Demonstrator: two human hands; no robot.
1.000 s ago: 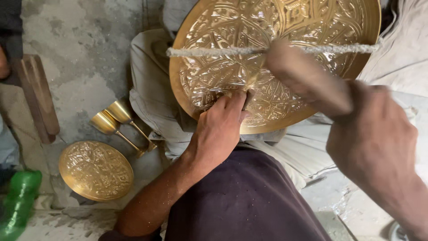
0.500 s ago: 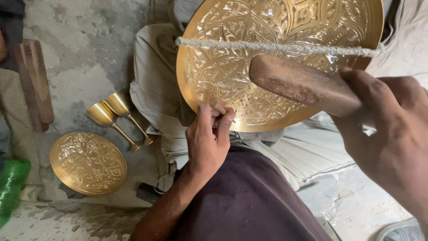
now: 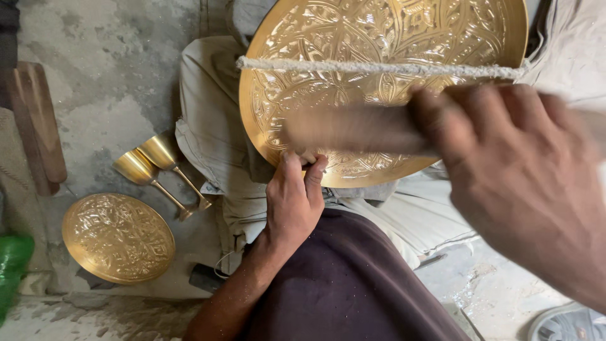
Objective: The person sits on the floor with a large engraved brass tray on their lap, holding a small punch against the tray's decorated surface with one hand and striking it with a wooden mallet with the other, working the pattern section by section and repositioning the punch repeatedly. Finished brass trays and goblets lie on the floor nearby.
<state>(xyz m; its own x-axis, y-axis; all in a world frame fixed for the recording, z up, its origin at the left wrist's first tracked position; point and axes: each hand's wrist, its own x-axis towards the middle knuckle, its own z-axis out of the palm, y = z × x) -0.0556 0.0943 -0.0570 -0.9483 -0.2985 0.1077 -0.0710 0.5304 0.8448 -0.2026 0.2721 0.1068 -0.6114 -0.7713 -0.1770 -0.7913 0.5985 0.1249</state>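
Left hand [image 3: 293, 205] pinched together on something small, too hidden to identify, pressed against the lower rim of the large engraved brass tray [image 3: 379, 88]. Right hand [image 3: 524, 177] wrapped tight round a blurred wooden handle [image 3: 353, 129] across the tray's face. Tray propped on the lap, rope [image 3: 379, 67] stretched over it. Two brass goblets [image 3: 154, 164] and small brass plate [image 3: 118, 237] on the concrete floor [image 3: 107, 76], near its left edge.

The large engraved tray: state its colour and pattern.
Golden brass large engraved tray, covered in embossed floral and geometric ornament; head view shows it.
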